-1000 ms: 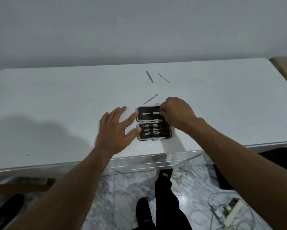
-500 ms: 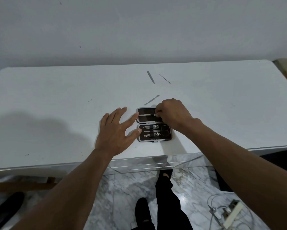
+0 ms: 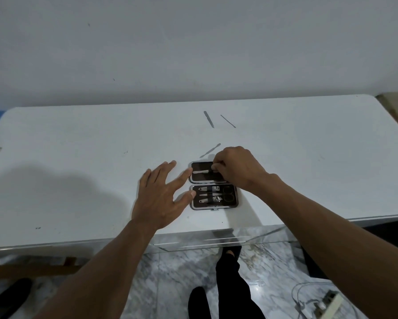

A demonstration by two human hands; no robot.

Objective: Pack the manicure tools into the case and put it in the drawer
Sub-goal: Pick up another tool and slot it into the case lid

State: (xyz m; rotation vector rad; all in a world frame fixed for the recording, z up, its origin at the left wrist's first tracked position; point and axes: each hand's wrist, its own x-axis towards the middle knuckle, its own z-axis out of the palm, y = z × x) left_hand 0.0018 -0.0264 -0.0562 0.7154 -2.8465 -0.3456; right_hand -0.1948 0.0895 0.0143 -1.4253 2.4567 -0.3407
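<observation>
A dark manicure case [image 3: 194, 207] lies open flat near the white table's [image 3: 78, 162] front edge. Its near half holds two nail clippers, a pointed tool and black-handled scissors. In its far half lies a slim metal tool [image 3: 201, 172], and my right hand [image 3: 237, 168] pinches that tool's right end over the case. My left hand [image 3: 161, 196] rests flat with fingers spread, its fingertips touching the case's left edge. Three loose metal tools lie beyond the case: a cuticle pusher [image 3: 210, 150] just behind it, a nail file [image 3: 208, 119] and a thin pick [image 3: 228, 121] farther back.
A clear acrylic drawer [image 3: 216, 240] hangs under the table's front edge, below the case. A grey wall stands behind the table. On the marble floor below are my legs [image 3: 230, 279], and a power strip with cables [image 3: 324, 305] at the right.
My right hand has slid a little to the left along the slim tool in the far half of the case. My left hand has stayed against the case's left edge.
</observation>
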